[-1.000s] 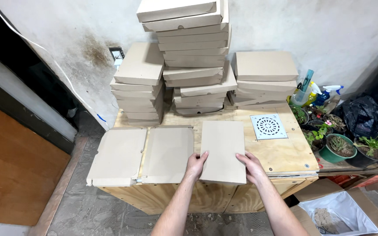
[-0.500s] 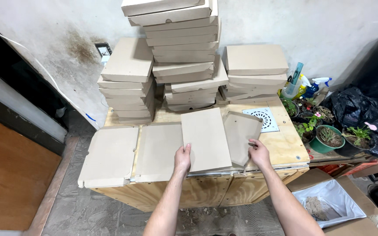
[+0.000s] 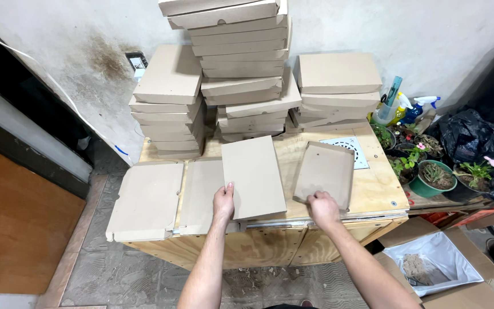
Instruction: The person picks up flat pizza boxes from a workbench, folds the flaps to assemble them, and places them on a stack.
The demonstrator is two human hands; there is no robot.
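Since earlier, right hand (image 3: 322,207) drawn rightward, gripping lifted tray (image 3: 325,173) clear of stack; left hand (image 3: 223,201) pinching upper sheet (image 3: 253,175), steadying it on table (image 3: 373,189).

Three stacks of closed tan cardboard boxes (image 3: 241,68) stood against the wall at the table's back. Before them lay an unfolded flat carton (image 3: 161,197), a plain rectangular panel (image 3: 254,176), and a shallow open tray (image 3: 325,173).
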